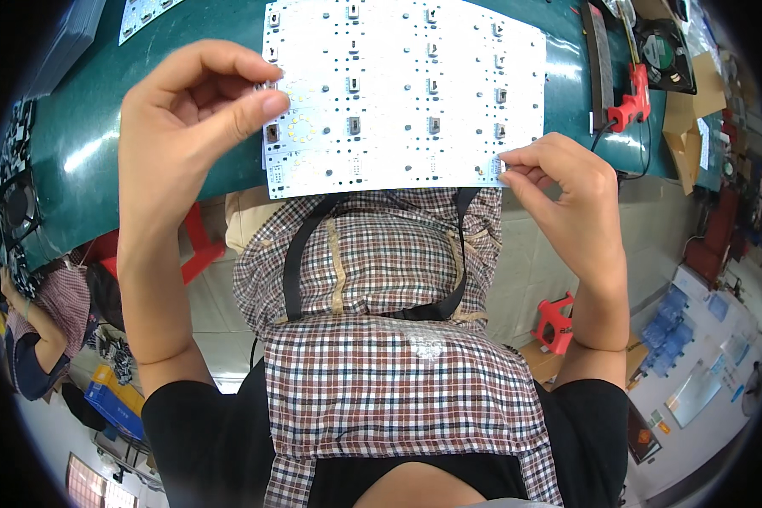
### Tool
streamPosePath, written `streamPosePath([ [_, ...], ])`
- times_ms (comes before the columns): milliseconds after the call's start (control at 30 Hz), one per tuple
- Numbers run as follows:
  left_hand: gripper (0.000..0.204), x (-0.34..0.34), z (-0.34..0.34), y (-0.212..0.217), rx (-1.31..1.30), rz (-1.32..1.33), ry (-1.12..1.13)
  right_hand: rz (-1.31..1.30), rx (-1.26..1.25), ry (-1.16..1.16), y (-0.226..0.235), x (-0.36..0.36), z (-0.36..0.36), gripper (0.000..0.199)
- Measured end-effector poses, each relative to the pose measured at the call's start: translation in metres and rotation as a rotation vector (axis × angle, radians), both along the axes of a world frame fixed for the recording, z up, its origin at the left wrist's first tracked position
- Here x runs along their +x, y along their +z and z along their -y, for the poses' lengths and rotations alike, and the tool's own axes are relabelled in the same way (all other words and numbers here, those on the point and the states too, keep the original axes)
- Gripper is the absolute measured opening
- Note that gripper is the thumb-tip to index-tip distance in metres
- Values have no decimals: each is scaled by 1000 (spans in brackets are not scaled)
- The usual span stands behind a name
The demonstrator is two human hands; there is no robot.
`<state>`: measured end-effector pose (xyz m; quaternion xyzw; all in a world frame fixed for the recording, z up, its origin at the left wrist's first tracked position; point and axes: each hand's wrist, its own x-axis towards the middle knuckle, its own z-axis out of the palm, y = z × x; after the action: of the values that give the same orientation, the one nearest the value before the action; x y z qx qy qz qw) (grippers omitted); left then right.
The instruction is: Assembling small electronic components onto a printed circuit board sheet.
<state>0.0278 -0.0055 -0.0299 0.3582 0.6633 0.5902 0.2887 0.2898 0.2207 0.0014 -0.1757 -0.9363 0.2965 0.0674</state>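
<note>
A white circuit board panel point(389, 102) lies at the near edge of the green table, with rows of small slide switches point(354, 125) standing on it. Along its nearest row, several spots show bare pads without a switch. My left hand point(190, 114) hovers over the panel's left edge, thumb and forefinger nearly together; a tiny part seems to be between the tips, too small to name. At the near right corner, my right hand point(563, 182) pinches with thumb and forefinger against the board beside a nearest-row spot. The fingertips hide what they hold there, if anything.
The green table point(76, 182) also bears another white board point(144, 15), a red-handled tool point(633, 106) with a black cord, a black fan point(665, 55) and cardboard point(692, 118). Below are red stools point(554, 323). Another person's arm point(38, 326) is at far left.
</note>
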Motion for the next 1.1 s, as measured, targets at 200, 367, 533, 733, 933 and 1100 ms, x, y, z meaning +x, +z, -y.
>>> streamPosePath([
  [200,21,21,9,7,-54,50,-13,36,121,49,6,-3,1,12],
  [367,20,34,10,7,-100,47,-109,104,340,83,13,-3,16,13],
  [533,19,43,9,3,-125,47,-142,134,385,101,11,-1,21,13],
  [733,19,42,11,-2,-115,46,-141,140,389,119,13,-1,25,14],
  [933,19,42,9,-1,-132,-1,-142,68,419,103,4,0,25,14],
  [1100,18,44,7,-1,-144,-26,-141,68,485,144,3,1,21,14],
])
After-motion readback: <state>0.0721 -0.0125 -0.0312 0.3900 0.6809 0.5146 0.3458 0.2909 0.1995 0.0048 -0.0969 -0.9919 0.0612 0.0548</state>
